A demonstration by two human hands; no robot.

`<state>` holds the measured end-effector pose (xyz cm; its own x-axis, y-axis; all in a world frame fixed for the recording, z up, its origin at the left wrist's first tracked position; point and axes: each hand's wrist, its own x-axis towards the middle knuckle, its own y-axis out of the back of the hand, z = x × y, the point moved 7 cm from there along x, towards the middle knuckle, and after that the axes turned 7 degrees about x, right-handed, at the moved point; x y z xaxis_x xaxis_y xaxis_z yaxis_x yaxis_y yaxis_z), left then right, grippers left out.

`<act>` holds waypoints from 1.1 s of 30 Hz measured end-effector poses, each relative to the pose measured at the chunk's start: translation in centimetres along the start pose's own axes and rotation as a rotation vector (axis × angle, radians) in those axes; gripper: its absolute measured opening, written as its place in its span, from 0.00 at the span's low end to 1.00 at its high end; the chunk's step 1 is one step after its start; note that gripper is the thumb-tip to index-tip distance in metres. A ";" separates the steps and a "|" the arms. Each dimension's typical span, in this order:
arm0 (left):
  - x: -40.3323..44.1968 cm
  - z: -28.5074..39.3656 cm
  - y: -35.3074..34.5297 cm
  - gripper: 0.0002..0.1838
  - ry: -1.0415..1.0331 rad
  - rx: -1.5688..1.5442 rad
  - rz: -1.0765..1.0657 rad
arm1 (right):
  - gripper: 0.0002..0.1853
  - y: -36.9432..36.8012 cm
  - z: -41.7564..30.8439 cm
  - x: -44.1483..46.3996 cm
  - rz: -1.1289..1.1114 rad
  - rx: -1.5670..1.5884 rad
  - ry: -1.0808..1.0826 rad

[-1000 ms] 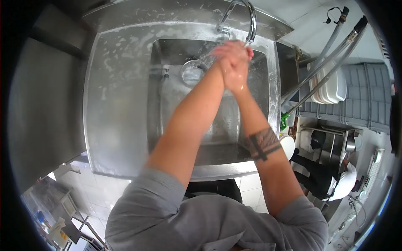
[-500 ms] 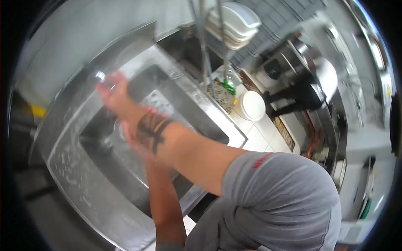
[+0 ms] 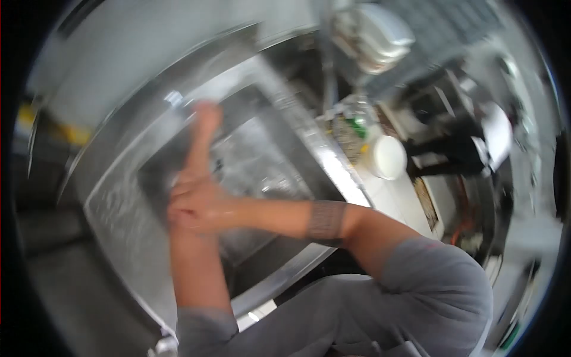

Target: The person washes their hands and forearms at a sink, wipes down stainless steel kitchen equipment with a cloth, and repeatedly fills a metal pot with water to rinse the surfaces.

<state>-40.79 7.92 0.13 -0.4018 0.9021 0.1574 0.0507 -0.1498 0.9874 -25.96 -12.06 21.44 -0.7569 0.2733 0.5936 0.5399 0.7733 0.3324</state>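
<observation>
1. Sink (image 3: 327,156): left of centre to middle of the frame, beneath both arms.
2. Left forearm (image 3: 199,262): extends upward over the basin from the lower left; apparent step, rubbing the skin.
3. Right hand (image 3: 199,205): wrapped around the left forearm near the wrist, fingers closed. A further stroke calls for light, sliding contact.
4. Left hand (image 3: 207,116): upper left, near the blurred tap (image 3: 173,98); finger spread cannot be determined.
</observation>
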 end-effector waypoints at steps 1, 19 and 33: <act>-3.5 2.8 10.0 0.12 0.139 -0.306 -0.092 | 0.09 -0.3 -1.1 -0.1 -0.026 0.102 -0.015; -19.3 10.3 18.6 0.34 0.684 -2.843 -0.029 | 0.16 3.3 26.9 4.5 1.266 1.054 -0.746; -11.7 1.4 11.6 0.26 0.526 -1.787 -0.015 | 0.35 2.4 15.5 1.1 0.121 -0.360 -0.614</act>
<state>-34.19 -3.75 9.77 -0.6168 0.7573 -0.2144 -0.7150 -0.6530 -0.2496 -31.18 -1.00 11.50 -0.6973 0.6993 0.1576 0.6409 0.5097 0.5740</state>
